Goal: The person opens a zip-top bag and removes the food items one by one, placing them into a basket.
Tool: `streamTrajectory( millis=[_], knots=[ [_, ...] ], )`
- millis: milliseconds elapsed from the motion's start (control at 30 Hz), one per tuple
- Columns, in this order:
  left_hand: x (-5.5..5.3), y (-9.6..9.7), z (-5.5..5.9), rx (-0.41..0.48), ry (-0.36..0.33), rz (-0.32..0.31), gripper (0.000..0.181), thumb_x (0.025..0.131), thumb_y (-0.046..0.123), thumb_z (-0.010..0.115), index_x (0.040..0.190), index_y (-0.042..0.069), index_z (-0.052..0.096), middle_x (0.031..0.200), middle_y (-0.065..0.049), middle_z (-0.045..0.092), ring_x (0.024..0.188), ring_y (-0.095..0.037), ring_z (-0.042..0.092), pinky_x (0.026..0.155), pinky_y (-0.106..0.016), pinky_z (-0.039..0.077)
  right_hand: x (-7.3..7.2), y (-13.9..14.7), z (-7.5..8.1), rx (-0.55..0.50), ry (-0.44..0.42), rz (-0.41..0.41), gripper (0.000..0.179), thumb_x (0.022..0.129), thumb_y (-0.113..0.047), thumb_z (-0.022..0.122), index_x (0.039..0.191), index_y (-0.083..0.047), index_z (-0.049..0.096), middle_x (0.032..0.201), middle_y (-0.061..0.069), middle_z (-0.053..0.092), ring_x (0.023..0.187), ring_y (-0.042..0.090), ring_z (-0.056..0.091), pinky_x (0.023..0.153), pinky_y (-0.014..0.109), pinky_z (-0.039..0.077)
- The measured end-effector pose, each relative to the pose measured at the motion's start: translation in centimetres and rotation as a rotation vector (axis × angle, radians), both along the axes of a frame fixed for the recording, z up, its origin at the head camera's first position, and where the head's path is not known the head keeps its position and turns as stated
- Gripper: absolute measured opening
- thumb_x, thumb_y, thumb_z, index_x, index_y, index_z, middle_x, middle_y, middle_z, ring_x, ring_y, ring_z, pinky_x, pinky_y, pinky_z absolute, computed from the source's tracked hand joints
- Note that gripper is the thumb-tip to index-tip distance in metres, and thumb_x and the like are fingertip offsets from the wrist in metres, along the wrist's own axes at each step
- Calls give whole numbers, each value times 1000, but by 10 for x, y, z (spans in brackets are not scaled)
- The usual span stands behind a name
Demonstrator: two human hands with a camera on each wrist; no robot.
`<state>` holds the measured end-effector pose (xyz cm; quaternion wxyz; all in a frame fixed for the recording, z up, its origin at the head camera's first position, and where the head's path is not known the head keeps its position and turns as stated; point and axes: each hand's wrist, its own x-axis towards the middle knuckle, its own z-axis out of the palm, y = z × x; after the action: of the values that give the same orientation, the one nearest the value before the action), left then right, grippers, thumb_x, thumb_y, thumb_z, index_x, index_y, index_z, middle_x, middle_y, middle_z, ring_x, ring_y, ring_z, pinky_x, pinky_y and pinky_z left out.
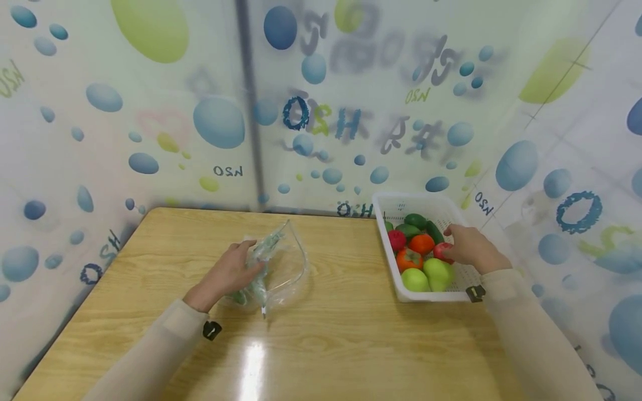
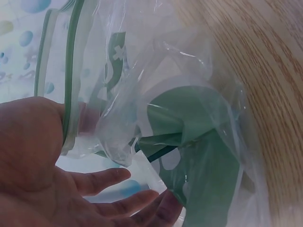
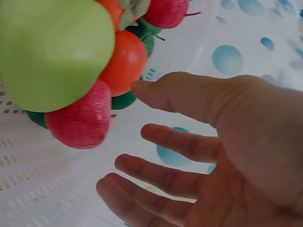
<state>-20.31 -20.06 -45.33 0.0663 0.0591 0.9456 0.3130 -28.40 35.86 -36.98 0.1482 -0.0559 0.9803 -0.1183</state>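
Observation:
A clear zip bag with green print lies on the wooden table, its mouth partly spread. My left hand touches it; in the left wrist view the thumb passes behind the zip edge, inside the plastic, while the other fingers stay loosely extended outside. Over the right side of a white plastic basket hovers my right hand, beside a red fruit. In the right wrist view its fingers are spread and hold nothing. A green pear and an orange fruit lie close to it.
In the basket are also a green apple, a persimmon, another red fruit and green cucumber-like vegetables. A patterned wall borders the table at the back; another rises on the right.

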Motion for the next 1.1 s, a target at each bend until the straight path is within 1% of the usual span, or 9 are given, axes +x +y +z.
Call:
streamTrajectory(
  millis=[200,267,367,433,533,633,800,1000,1100],
  knots=[
    [-6,-3,-1,-16,4,21,75,116,30,62,171,-16,38,164,-53,46,144,-64,61,116,-74,57,3,-6,3,-19,99,38,61,108,-19,76,154,16,57,125,33,79,91,33,71,99,63,65],
    [-9,-6,-2,-17,3,34,75,116,30,61,171,-16,38,163,-53,47,138,-60,64,111,-71,59,6,-11,3,-35,135,50,60,108,-19,76,154,15,58,129,34,78,92,34,69,96,59,65],
    [-14,-12,-2,-17,9,53,75,117,31,61,171,-16,38,161,-53,49,133,-57,66,109,-70,60,11,-18,4,-52,192,68,58,109,-21,75,153,14,60,134,36,76,96,36,68,97,60,64],
    [-16,-17,-1,-16,2,64,77,118,35,60,172,-16,36,163,-52,47,138,-61,63,113,-73,58,15,-24,4,-70,234,86,56,111,-21,75,153,13,61,135,37,76,95,36,69,98,62,65],
    [-17,-21,1,-12,-12,72,82,121,43,59,174,-14,33,167,-52,42,150,-67,54,122,-78,51,21,-33,3,-121,294,115,54,112,-18,73,155,12,60,142,39,73,99,38,72,102,66,65],
    [-18,-22,4,-5,-21,62,86,121,48,59,176,-12,31,170,-52,39,155,-69,49,125,-80,47,27,-40,-2,-180,366,133,53,112,-13,73,157,12,60,151,40,68,117,47,72,110,70,61],
    [-13,-24,14,-3,-9,35,91,118,53,63,178,-8,31,174,-51,35,156,-71,46,125,-82,45,36,-54,-17,-256,493,148,54,111,-11,75,159,10,60,162,37,61,149,57,59,127,74,49],
    [-3,-26,18,16,60,-35,93,117,61,64,180,-2,35,177,-47,35,160,-70,44,124,-85,44,56,-60,-34,-294,548,154,65,110,-23,82,165,4,58,175,34,50,161,57,48,131,78,42],
    [5,-31,19,-3,113,-51,93,116,62,65,180,1,37,179,-44,35,161,-71,40,123,-87,42,62,-63,-42,-273,553,168,73,109,-32,84,171,-6,55,181,32,44,164,58,46,127,81,45]
  ],
)
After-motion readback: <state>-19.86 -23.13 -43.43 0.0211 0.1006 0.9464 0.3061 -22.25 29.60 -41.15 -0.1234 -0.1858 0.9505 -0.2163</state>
